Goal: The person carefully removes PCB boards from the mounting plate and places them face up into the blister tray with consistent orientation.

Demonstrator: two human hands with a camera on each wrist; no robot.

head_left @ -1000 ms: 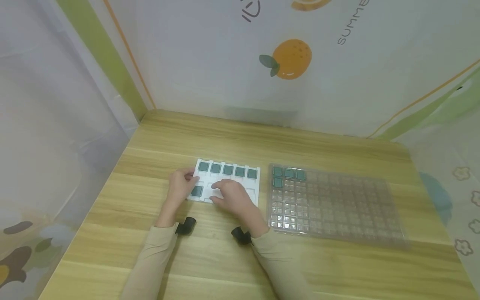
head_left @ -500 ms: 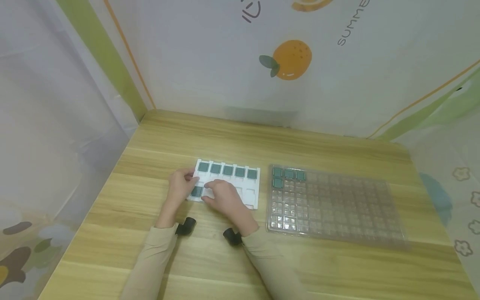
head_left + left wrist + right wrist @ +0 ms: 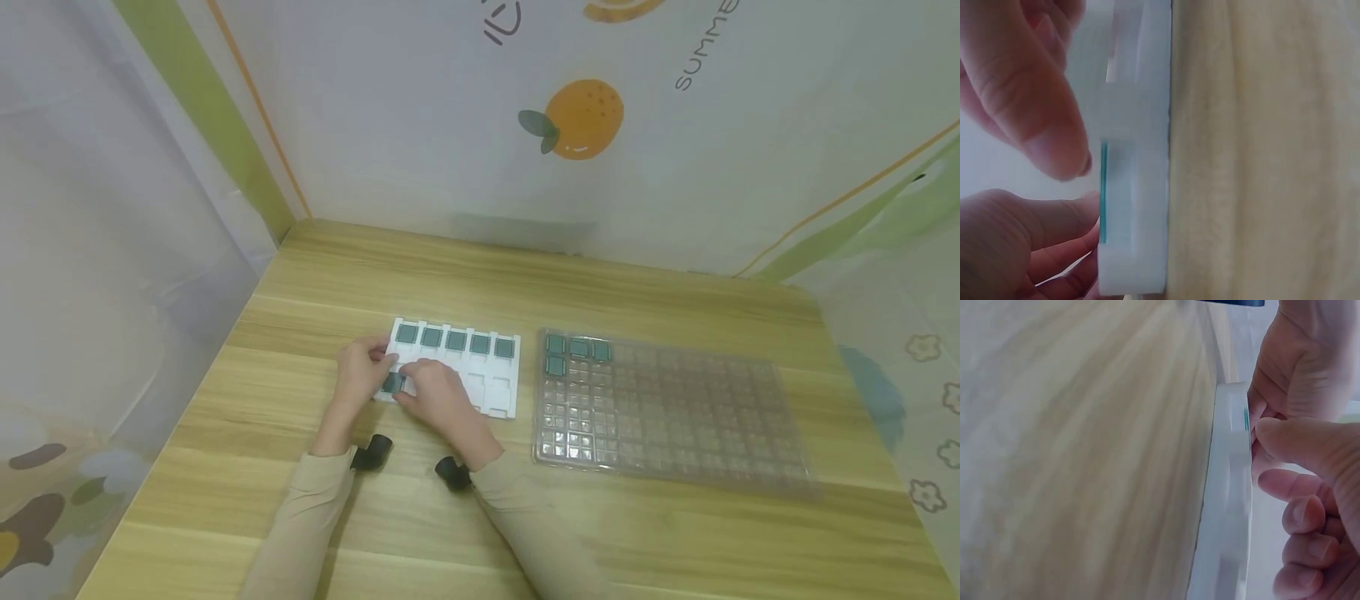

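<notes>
A white plastic tray (image 3: pixel 491 367) lies on the table with a back row of green square chips (image 3: pixel 456 341) in its pockets. My left hand (image 3: pixel 362 371) grips the tray's left end, thumb on top. One more green chip (image 3: pixel 392 382) sits in the front-left pocket; its edge shows as a thin green line in the left wrist view. Over this chip reaches my right hand (image 3: pixel 444 402), thumb and index finger parted at its right side. The other fingers of the right hand (image 3: pixel 1319 519) are curled in the right wrist view. The right hand partly covers the tray's front row.
To the right lies a large clear blister tray (image 3: pixel 675 408) with several green chips (image 3: pixel 555 343) in its back-left corner. The wooden table (image 3: pixel 405 533) meets a white printed curtain (image 3: pixel 420 142) at the back. Black wrist cameras (image 3: pixel 371 452) hang at both wrists.
My right hand has slid left along the white tray to the front-left chip, uncovering front pockets on the right. The left hand and both trays have stayed put.
</notes>
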